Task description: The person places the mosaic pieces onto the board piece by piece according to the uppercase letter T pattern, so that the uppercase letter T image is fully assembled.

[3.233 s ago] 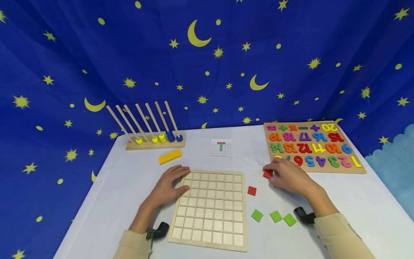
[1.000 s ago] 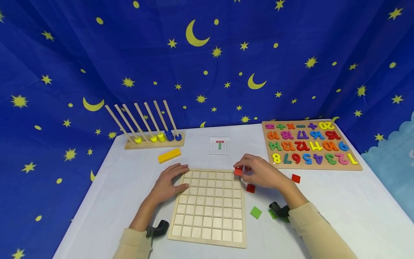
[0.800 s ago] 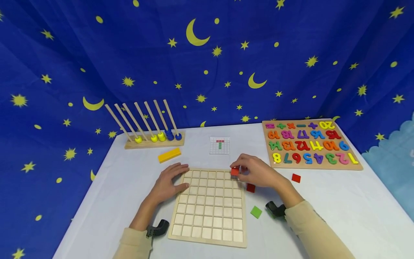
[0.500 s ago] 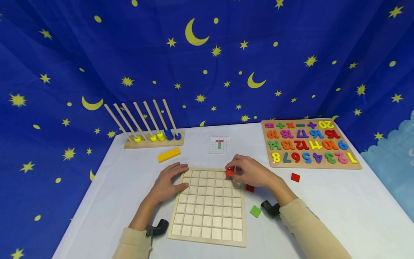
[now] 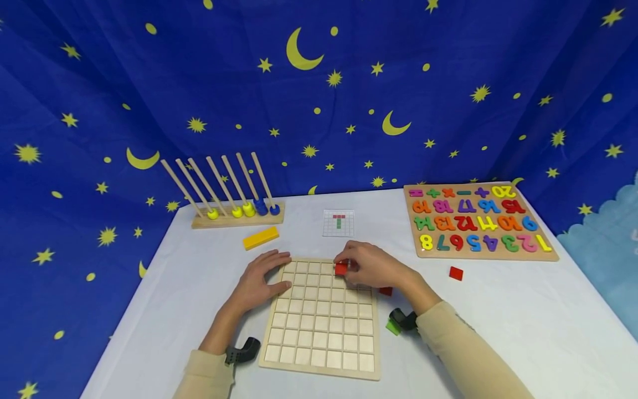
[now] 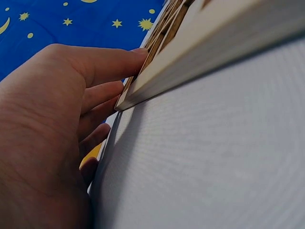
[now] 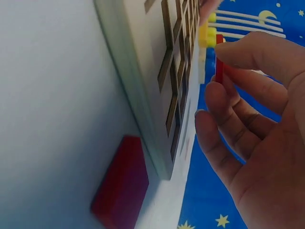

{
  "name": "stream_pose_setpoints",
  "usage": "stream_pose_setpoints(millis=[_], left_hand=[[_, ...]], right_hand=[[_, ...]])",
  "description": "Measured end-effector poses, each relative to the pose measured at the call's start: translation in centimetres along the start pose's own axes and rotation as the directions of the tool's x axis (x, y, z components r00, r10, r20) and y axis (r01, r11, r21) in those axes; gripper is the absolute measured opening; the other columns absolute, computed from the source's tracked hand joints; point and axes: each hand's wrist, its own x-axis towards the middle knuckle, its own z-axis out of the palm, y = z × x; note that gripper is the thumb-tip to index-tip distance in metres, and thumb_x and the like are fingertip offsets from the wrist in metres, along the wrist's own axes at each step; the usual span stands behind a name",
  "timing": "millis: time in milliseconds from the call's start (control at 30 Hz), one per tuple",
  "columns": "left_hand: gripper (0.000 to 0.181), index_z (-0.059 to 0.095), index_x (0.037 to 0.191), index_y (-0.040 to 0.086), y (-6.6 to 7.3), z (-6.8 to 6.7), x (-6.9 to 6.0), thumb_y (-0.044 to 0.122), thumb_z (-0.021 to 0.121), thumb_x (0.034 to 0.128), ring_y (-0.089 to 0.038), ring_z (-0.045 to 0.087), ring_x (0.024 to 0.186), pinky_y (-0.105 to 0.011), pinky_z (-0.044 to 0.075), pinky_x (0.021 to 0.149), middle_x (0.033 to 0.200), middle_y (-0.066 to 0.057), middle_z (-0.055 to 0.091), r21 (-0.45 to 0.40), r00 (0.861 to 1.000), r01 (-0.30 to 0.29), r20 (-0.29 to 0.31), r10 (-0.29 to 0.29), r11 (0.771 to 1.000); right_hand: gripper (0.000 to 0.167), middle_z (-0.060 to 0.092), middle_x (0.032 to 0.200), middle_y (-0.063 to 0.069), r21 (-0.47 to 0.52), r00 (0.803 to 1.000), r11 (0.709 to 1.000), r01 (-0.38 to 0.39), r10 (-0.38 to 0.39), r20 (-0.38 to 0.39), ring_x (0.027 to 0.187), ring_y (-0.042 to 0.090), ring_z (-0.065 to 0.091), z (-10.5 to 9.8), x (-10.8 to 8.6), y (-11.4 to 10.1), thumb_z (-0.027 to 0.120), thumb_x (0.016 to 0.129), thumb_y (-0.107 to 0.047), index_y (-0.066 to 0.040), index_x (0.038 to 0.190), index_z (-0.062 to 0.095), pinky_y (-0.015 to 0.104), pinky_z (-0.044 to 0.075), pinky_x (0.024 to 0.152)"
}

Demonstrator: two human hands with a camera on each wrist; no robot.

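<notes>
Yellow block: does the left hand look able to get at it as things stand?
Probably yes: the left hand rests on the edge of the wooden grid board, and the yellow block lies just past it, nothing visible between.

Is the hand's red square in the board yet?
Out: the right wrist view shows the right hand pinching the red square above the board.

Classify as staged tabletop play-and-learning area. Identify by blue star-and-moon cloth (image 5: 349, 88) hung directly behind white-covered table (image 5: 528, 327), plus pale blue cloud-shaped print (image 5: 608, 249) at far right. Confirm by educational items on top: number puzzle board (image 5: 448, 254), peg counting stand (image 5: 234, 221), gridded wooden board (image 5: 319, 369), printed pattern card (image 5: 339, 223). Note black wrist-worn device (image 5: 244, 352), consistent with recording setup. Unable to tell building type; view closed off by cloth.
</notes>
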Motion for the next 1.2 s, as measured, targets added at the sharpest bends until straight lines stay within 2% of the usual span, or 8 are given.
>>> stream_pose_setpoints(millis=[400, 667, 933, 1200], left_hand=[[0.056, 0.063, 0.128, 0.019, -0.3, 0.0, 0.1, 0.031, 0.081, 0.0770, -0.023, 0.034, 0.135, -0.053, 0.026, 0.108, 0.135, 0.007, 0.055, -0.035, 1.000, 0.007, 0.010, -0.007, 0.999], [0.056, 0.063, 0.128, 0.019, -0.2, 0.0, 0.0, 0.031, 0.082, 0.0764, -0.023, 0.035, 0.135, -0.052, 0.027, 0.108, 0.135, 0.008, 0.054, -0.038, 1.000, 0.013, 0.008, -0.013, 0.999], [0.056, 0.063, 0.129, 0.021, -0.3, 0.0, 0.1, 0.033, 0.081, 0.0774, -0.023, 0.033, 0.136, -0.054, 0.026, 0.108, 0.137, 0.010, 0.053, -0.023, 1.000, 0.018, 0.012, -0.017, 1.000], [0.057, 0.062, 0.131, 0.022, -0.5, 0.1, 0.0, 0.037, 0.079, 0.0784, -0.021, 0.032, 0.137, -0.056, 0.024, 0.108, 0.138, 0.010, 0.052, -0.008, 1.000, 0.007, 0.010, -0.007, 1.000]], right_hand=[[0.032, 0.059, 0.096, -0.009, -0.005, 0.999, 1.000, 0.023, -0.023, 0.043, 0.078, 0.008, 0.054, 1.3, 1.8, -1.2, 0.071, 0.082, -0.019, -0.016, 0.113, 0.071, 0.024, 0.047, 0.069], [0.030, 0.059, 0.096, -0.007, -0.020, 0.995, 0.998, 0.065, -0.063, 0.077, 0.076, 0.008, 0.053, 1.9, 3.0, -2.3, 0.071, 0.082, -0.017, -0.015, 0.112, 0.071, 0.024, 0.047, 0.067], [0.030, 0.058, 0.094, -0.008, -0.069, 0.991, 0.996, 0.052, -0.043, 0.125, 0.075, 0.008, 0.053, 2.3, 4.0, -3.3, 0.071, 0.083, -0.017, -0.016, 0.113, 0.071, 0.024, 0.046, 0.068], [0.031, 0.057, 0.093, -0.007, -0.080, 0.987, 0.994, 0.071, -0.058, 0.150, 0.075, 0.008, 0.052, 2.5, 4.4, -3.8, 0.073, 0.080, -0.016, -0.016, 0.111, 0.072, 0.024, 0.046, 0.068]])
